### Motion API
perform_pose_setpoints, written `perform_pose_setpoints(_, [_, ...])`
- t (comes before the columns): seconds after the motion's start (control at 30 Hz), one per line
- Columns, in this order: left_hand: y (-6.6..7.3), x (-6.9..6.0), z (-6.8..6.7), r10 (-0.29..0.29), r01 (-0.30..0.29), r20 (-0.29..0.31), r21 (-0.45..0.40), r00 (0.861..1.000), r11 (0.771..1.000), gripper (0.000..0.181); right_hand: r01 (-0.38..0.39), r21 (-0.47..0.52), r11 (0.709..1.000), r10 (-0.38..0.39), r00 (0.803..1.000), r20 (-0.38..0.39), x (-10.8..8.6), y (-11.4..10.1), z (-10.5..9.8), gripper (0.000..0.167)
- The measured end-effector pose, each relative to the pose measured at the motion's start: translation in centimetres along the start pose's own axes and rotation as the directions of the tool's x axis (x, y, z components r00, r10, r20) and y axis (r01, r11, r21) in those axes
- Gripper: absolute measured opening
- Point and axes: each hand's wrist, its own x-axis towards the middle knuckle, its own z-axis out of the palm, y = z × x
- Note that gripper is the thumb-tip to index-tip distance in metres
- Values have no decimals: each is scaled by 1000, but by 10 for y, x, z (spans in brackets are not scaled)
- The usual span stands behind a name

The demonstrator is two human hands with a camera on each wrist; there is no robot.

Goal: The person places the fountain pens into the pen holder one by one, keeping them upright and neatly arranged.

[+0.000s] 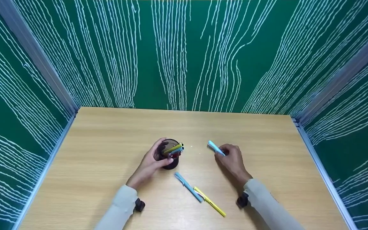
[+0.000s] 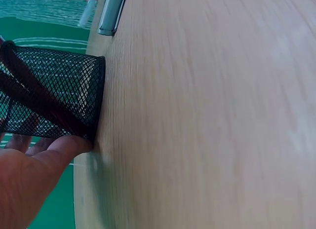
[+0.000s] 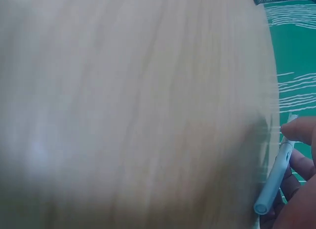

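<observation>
Across the table point(image 1: 107, 127), forearms point(image 1: 115, 207) angle inward, left hand point(image 1: 149, 164) gripping a mesh cup point(image 2: 61, 86), right hand point(image 1: 233, 160) pinching a blue pen point(image 1: 215, 147).

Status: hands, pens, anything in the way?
Left hand gripping black mesh cylindrical cup, pens inside. Right hand pinching light blue pen. Another blue pen, yellow pen loose on wooden table. Nothing seen between cup and pinched pen.
</observation>
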Motion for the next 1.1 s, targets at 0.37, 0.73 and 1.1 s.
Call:
perform_pose_setpoints(0.37, [2,1,2,1,-1,-20,20,1000,1000,93,-31,161,986,34,999,-16,-12,-17,-20,15])
perform_pose_setpoints(0.73, [3,-1,2,-17,17,2,12,1000,1000,94,26,202,979,-2,993,-118,-11,-42,-44,15])
perform_pose_setpoints(1.1, [1,-2,1,-7,6,68,18,998,1000,98,27,289,957,4,994,-105,-14,-71,-52,19])
